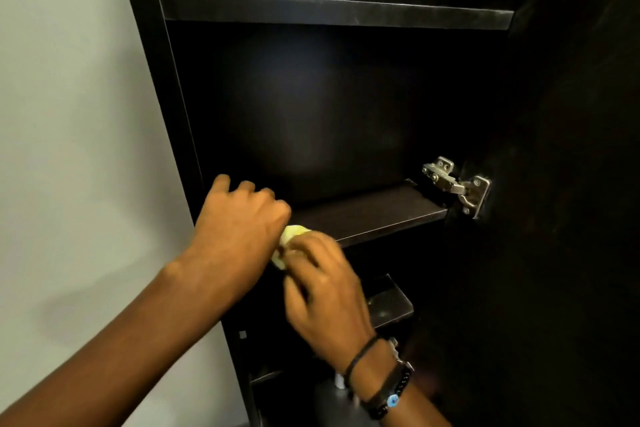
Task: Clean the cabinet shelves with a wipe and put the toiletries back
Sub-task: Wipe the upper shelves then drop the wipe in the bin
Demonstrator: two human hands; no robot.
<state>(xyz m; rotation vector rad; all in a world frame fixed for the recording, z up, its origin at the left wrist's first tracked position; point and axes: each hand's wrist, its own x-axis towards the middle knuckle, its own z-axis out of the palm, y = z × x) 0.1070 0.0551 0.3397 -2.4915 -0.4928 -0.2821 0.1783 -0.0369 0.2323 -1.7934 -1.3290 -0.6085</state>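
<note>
Dark brown, almost black wood-grain laminate is making up the tall open cabinet [346, 97], its matte panels flat and square-edged. One upper shelf board [332, 10] is showing a worn, lighter front edge; the middle shelf [374, 211] is lying bare on its right half, with a faint grain running lengthwise. A lower shelf [388, 305] is showing below, partly hidden by the arms. Pale yellow, crumpled soft wipe [291, 239] is sitting bunched at the front left edge of the middle shelf, pinched between both hands. Left hand [239, 232] is curling over the wipe, knuckles up, fingers closed around its left side. Right hand [325, 288] is gripping the wipe's right side with bent fingertips; dark cord and beaded bracelets [381, 385] are circling its wrist. Silver stamped-metal hinge [457, 185] is joining the cabinet's right side to the dark door [571, 218]. Smooth pale grey wall [69, 149] is lying left of the cabinet.
</note>
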